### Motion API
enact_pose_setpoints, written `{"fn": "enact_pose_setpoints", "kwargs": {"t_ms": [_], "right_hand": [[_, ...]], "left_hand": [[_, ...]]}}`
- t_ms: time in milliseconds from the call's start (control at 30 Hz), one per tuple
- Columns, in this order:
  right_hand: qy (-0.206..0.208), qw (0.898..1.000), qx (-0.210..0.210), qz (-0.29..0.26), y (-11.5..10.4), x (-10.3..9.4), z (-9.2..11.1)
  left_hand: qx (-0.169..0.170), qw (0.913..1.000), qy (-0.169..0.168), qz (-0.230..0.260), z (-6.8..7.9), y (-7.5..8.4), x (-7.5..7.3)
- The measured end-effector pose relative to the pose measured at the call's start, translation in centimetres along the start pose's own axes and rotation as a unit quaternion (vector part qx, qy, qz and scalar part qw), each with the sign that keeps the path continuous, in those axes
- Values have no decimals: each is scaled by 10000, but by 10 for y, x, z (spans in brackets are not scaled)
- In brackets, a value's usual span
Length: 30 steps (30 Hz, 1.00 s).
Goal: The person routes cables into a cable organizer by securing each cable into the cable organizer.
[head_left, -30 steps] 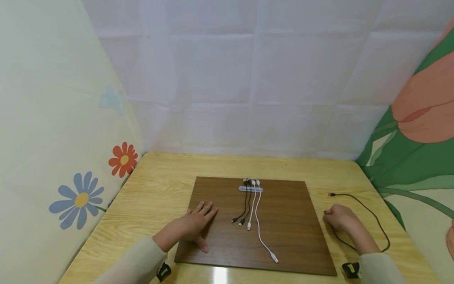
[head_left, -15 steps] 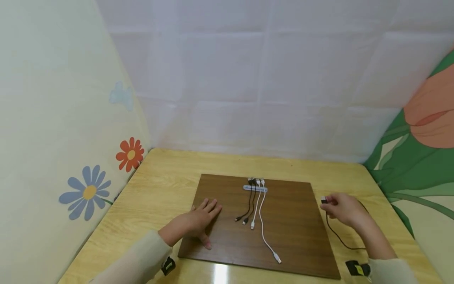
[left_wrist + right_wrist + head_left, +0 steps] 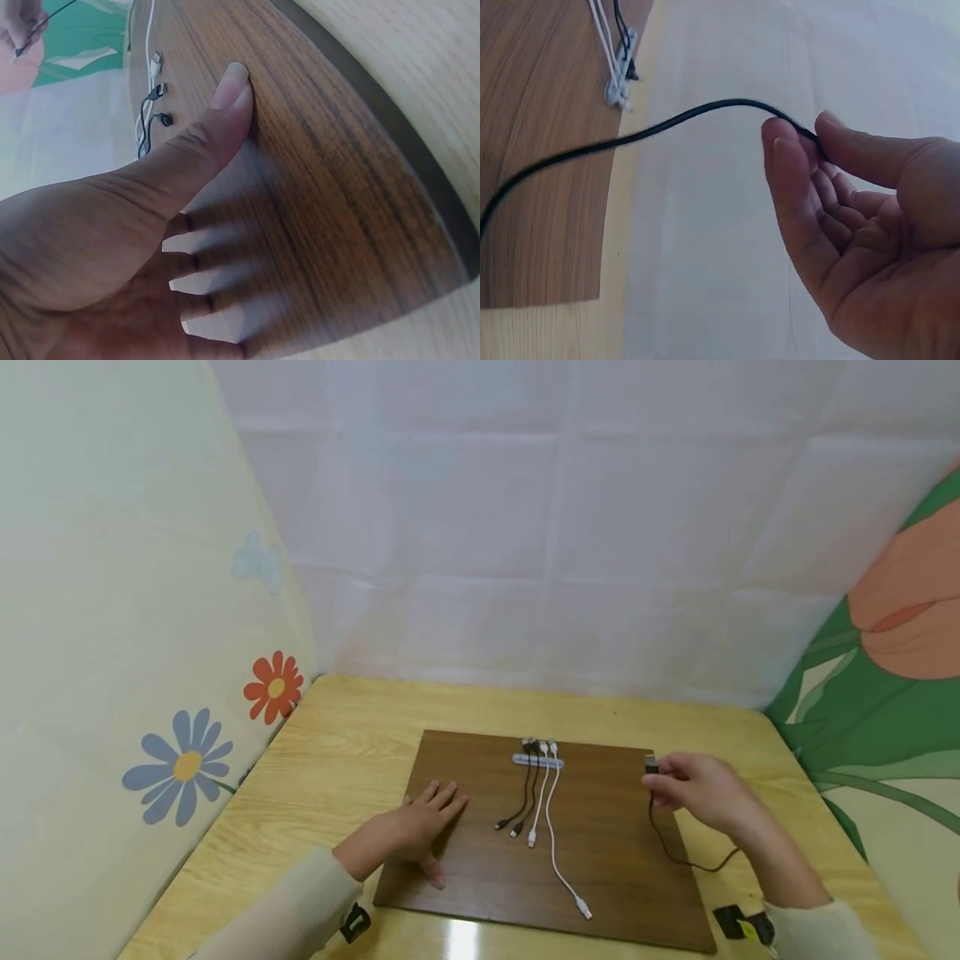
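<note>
My left hand [image 3: 416, 831] rests with spread fingers on the left part of a dark wooden board [image 3: 480, 877]. My right hand [image 3: 701, 789] pinches a black USB cable [image 3: 666, 847] by its plug end, over the board's right edge. The metal plug tip points up, and the cord hangs down to the right. In the right wrist view the black cord [image 3: 667, 121] runs from between thumb and fingertips. On the board, two short black cables [image 3: 522, 802] and two white cables [image 3: 553, 835] hang side by side from a pale blue cable holder [image 3: 537, 762].
The board lies on a light wooden table [image 3: 337, 752]. A white sheet [image 3: 525, 568] hangs behind the table. Flower-printed cloths stand at the left [image 3: 172, 610] and right [image 3: 900, 610] sides.
My right hand has lifted the black cable's plug off the table right of the board and carried it left to the board's edge. The left hand stays in place.
</note>
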State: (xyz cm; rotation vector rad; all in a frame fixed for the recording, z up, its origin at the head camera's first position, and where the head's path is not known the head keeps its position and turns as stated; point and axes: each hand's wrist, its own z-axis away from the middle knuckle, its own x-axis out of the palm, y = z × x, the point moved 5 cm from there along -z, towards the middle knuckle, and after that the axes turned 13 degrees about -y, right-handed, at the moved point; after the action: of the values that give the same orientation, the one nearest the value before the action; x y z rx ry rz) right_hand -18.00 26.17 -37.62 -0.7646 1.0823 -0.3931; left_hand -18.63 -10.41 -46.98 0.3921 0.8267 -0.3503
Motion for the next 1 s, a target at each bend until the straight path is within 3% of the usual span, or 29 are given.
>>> {"fn": "enact_pose_setpoints", "kwargs": {"t_ms": [300, 800, 900, 1000], "right_hand": [[-170, 9968, -325, -712, -26, 20, -12], [-414, 9914, -864, -894, -51, 37, -28], [-507, 9883, -1032, -1001, -57, 41, -29], [-568, 9853, -1173, -1103, -64, 46, -31]], "left_hand": [[-47, 9999, -84, 38, 1, 0, 1], [129, 9998, 61, 130, 0, -2, -1], [295, 9989, 251, 274, 0, -2, -4], [710, 9941, 738, 346, -2, 5, -10]]}}
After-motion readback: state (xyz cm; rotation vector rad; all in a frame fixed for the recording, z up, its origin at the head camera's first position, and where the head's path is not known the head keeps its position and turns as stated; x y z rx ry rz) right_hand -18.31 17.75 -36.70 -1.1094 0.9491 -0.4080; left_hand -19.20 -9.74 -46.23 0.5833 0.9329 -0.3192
